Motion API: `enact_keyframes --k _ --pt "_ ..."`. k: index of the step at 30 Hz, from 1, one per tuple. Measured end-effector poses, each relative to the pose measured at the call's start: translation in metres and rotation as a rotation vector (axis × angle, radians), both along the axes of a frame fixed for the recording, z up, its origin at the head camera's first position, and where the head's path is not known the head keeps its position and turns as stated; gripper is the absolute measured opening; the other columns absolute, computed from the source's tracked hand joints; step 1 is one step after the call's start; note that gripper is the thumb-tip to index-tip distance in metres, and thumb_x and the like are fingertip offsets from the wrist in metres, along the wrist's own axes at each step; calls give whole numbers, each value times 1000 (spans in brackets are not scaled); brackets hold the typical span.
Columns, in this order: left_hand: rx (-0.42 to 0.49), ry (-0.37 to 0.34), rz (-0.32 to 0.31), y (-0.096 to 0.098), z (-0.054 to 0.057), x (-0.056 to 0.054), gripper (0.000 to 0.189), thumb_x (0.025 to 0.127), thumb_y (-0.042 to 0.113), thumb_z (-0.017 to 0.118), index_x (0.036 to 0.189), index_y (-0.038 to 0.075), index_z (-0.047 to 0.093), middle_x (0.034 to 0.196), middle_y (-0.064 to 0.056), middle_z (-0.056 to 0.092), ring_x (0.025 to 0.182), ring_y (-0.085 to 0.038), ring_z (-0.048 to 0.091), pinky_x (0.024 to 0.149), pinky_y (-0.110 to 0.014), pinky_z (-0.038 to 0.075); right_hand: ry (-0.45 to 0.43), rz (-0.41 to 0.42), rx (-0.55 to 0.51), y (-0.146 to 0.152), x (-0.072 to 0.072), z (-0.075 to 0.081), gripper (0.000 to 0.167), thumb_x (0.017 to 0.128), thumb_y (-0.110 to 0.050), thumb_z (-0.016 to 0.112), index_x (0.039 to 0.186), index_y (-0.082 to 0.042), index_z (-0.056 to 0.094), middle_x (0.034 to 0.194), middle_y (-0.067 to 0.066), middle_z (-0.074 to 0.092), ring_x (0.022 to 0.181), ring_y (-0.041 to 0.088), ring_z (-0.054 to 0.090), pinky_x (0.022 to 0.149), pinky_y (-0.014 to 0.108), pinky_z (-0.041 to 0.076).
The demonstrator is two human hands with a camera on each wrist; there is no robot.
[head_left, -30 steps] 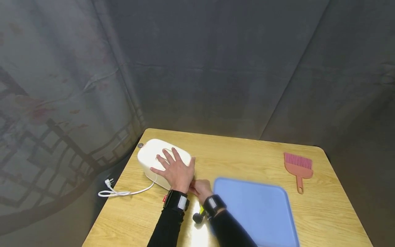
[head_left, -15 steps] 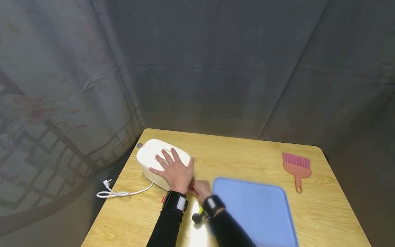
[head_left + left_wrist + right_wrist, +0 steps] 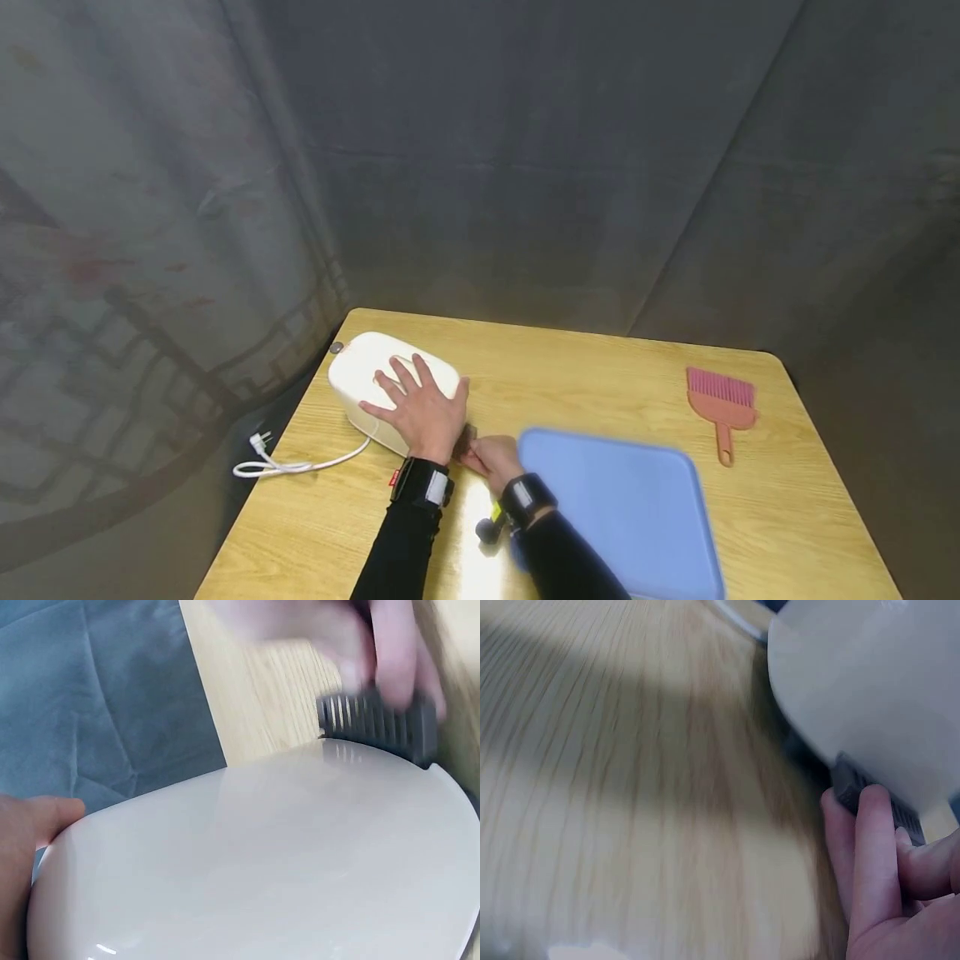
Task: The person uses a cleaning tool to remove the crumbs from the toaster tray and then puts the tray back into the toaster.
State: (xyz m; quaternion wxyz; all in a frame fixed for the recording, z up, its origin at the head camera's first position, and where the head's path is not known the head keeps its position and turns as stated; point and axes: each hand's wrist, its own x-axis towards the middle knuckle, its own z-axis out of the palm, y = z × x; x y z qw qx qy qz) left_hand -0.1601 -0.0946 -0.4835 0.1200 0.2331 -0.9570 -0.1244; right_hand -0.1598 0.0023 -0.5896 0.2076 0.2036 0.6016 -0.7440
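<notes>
A white, rounded, glossy appliance point(image 3: 363, 362) lies at the left of the table, its white cord point(image 3: 322, 469) trailing from the near side. My left hand point(image 3: 429, 421) rests with spread fingers on its top. Close by, at the appliance's right end, my right hand point(image 3: 497, 458) pinches a dark grey, slotted, comb-like piece point(image 3: 360, 720) between thumb and fingers. That piece point(image 3: 846, 784) sits right against the white end wall in the right wrist view. The right fingers cover part of it.
A blue tray point(image 3: 615, 508) lies right of my right hand. Beside my right wrist is a black-and-yellow object point(image 3: 489, 530), partly hidden. A pink brush point(image 3: 723, 408) lies far right. The cord's plug point(image 3: 261, 443) is near the left edge, a small round disc point(image 3: 337, 347) behind.
My right hand has shifted slightly right, and the dark piece now shows between my hands. My left hand stays spread on the appliance.
</notes>
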Motion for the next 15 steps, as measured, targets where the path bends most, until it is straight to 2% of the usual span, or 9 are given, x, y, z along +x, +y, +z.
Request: enact_keyframes --k 2,5,9,12,15 --pt "-11 11 7 -2 1 -1 98 93 73 54 162 8 32 168 -28 23 155 -56 15 112 -85 8 7 16 22 1 -2 0 25 68 21 52 65 -2 61 68 8 66 61 16 70 64 29 62" --pt "7 19 -7 -3 2 -2 97 93 72 54 162 7 31 168 -29 22 155 -57 14 111 -86 7 20 43 34 3 -4 1 24 73 20 54 67 -1 62 68 8 66 61 16 70 64 29 62" --pt "27 11 -20 -3 0 -1 98 93 72 54 163 7 29 168 -29 20 155 -57 12 111 -86 7 -16 68 43 7 -4 4 16 81 19 58 82 7 68 73 10 66 62 17 70 67 30 62" --pt "25 23 -16 -3 -1 0 98 93 72 54 162 7 30 168 -29 21 155 -57 12 111 -86 7 -24 90 32 9 -3 7 16 83 17 57 94 11 68 76 11 67 64 18 71 71 33 63" --pt "22 29 -19 -3 -2 1 98 93 72 55 162 7 31 168 -29 21 155 -57 13 111 -86 7 2 111 12 8 -1 7 14 88 10 58 99 13 67 76 12 68 66 21 73 72 37 64"
